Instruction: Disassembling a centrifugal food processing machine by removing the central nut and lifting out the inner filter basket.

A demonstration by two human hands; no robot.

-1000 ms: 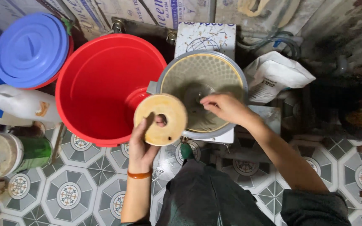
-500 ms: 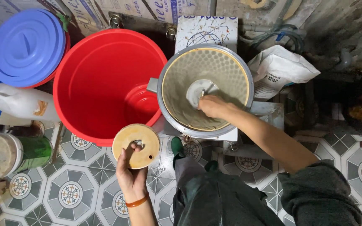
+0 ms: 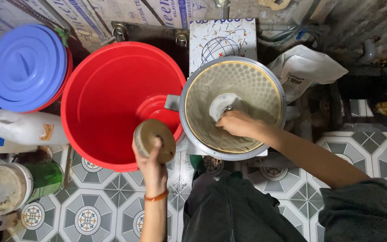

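Observation:
My left hand (image 3: 152, 165) holds a round tan disc (image 3: 154, 140) with a centre hole, tilted, at the near rim of a big red bucket (image 3: 108, 89). My right hand (image 3: 236, 124) reaches into a round metal drum (image 3: 265, 85) with a perforated lining. Its fingers rest at the grey hub (image 3: 220, 105) in the drum's centre. I cannot tell whether they grip anything there. An orange band circles my left wrist.
A red bucket with a blue lid (image 3: 25, 67) stands at the far left. A white plastic jug (image 3: 21, 127) lies beside it. A green tin (image 3: 16, 186) sits on the patterned tile floor. A white bag (image 3: 303, 71) rests right of the drum.
My left hand carried the disc away from the drum, down and left to the red bucket's rim. My right hand went deeper into the drum, to its centre.

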